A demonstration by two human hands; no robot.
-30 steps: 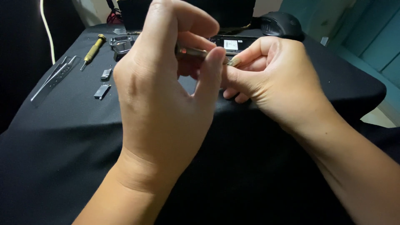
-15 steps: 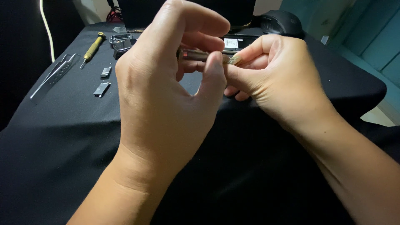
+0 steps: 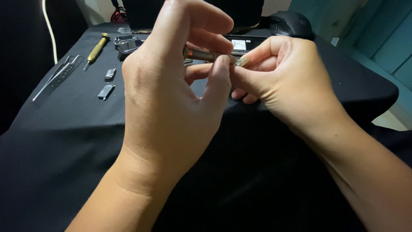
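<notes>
Black cloth (image 3: 64,141) draped over a table, filling most of the view, creased near the front edge. Teal panelled wall (image 3: 386,38) at far right, pale floor (image 3: 392,122) showing below it past the cloth's right edge. Pale wall (image 3: 92,8) at far left, white cable (image 3: 49,30) hanging down before it. Dark at far left edge. Dim, soft light from above.

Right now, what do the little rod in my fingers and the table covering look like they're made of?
The rod looks like metal with a dull brownish sheen and a faint highlight along its length. The table cover looks like matte black cloth, given its soft folds and lack of glare.
</notes>
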